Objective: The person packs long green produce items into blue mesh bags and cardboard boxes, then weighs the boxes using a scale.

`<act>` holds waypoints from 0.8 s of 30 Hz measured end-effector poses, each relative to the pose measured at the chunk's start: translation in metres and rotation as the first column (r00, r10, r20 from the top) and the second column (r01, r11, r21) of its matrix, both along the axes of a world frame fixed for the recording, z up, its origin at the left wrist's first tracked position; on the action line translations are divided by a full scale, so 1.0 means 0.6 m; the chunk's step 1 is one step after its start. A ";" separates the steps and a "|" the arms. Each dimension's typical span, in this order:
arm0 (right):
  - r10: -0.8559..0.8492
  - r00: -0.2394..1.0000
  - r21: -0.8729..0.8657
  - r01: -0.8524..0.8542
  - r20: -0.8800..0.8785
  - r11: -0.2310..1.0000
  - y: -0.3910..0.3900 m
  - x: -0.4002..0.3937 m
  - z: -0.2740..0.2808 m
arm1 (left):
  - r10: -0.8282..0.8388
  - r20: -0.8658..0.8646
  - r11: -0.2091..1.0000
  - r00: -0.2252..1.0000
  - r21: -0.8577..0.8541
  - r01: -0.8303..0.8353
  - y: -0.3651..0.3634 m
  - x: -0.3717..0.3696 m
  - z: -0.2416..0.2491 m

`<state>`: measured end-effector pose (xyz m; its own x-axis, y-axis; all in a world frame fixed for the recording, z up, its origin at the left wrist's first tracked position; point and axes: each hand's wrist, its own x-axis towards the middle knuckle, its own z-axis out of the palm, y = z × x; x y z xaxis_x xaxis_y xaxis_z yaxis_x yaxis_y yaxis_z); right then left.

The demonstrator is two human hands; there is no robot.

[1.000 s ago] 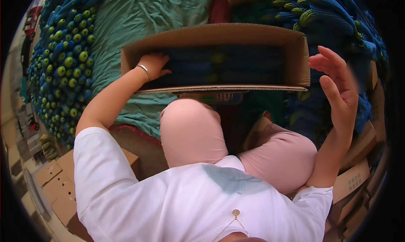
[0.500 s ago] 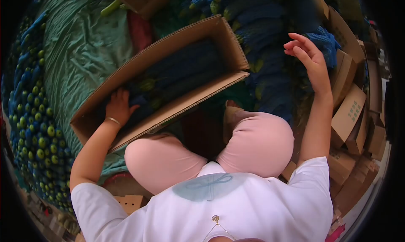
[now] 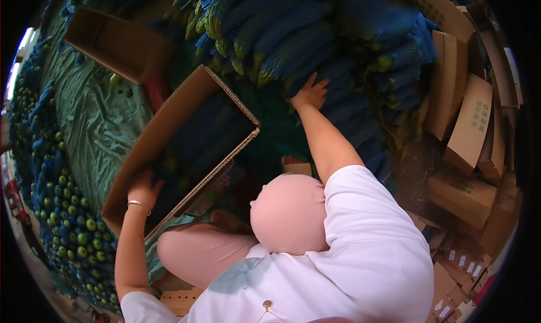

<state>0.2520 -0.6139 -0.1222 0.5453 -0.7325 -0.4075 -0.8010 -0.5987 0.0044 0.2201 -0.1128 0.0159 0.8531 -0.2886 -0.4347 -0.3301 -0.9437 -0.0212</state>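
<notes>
My left hand (image 3: 145,190), with a bangle at its wrist, reaches inside a long open cardboard box (image 3: 255,132). Its thumb stands apart from the fingers, which rest on dark blue-netted produce (image 3: 208,128) in the shaded box; I see nothing gripped. My right hand (image 3: 310,94) is at the edge of a large pile of long green vegetables in blue net sleeves (image 3: 287,41). Its fingers are spread on or just over the sleeves, with nothing visibly held. The vegetables' green tips (image 3: 265,75) poke out on the pile's left side.
Another open cardboard box (image 3: 112,44) lies at the upper left on green cloth (image 3: 93,126). Many netted round-ended green vegetables (image 3: 73,210) are stacked along the left. Cardboard boxes (image 3: 473,112) are heaped on the right. My bent knees are close to the long box.
My right hand has come down from the upper right onto the netted pile. My left hand stays in the box. The view has turned, and my body leans toward the pile.
</notes>
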 end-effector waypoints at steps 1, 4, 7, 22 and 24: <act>0.032 0.999 -0.111 -0.031 0.010 0.993 -0.001 -0.002 -0.015 | -0.011 0.011 1.000 1.000 0.009 0.011 -0.018 0.003 0.029; 0.045 0.998 -0.058 -0.042 0.052 0.997 0.001 -0.007 0.014 | 0.248 -0.017 0.964 0.969 -0.091 -0.249 -0.083 -0.013 0.129; 0.101 0.988 0.068 -0.109 0.118 0.992 -0.032 -0.030 0.044 | 0.415 -0.029 0.800 0.910 -0.464 -0.380 -0.090 -0.044 0.172; -0.350 0.701 0.783 -0.540 0.621 0.308 -0.232 -0.298 0.477 | -0.162 0.312 0.553 0.936 -0.758 0.347 -0.299 -0.024 0.284; -0.307 0.710 0.773 -0.597 0.634 0.215 -0.206 -0.303 0.494 | -0.368 0.391 0.547 0.844 -0.642 0.537 -0.335 0.008 0.323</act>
<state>0.0704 -0.7373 0.1745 0.9767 0.0525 -0.2083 -0.2131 0.1131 -0.9705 0.2247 -0.3135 0.2098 0.5551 -0.7986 0.2327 -0.7852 -0.4109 0.4632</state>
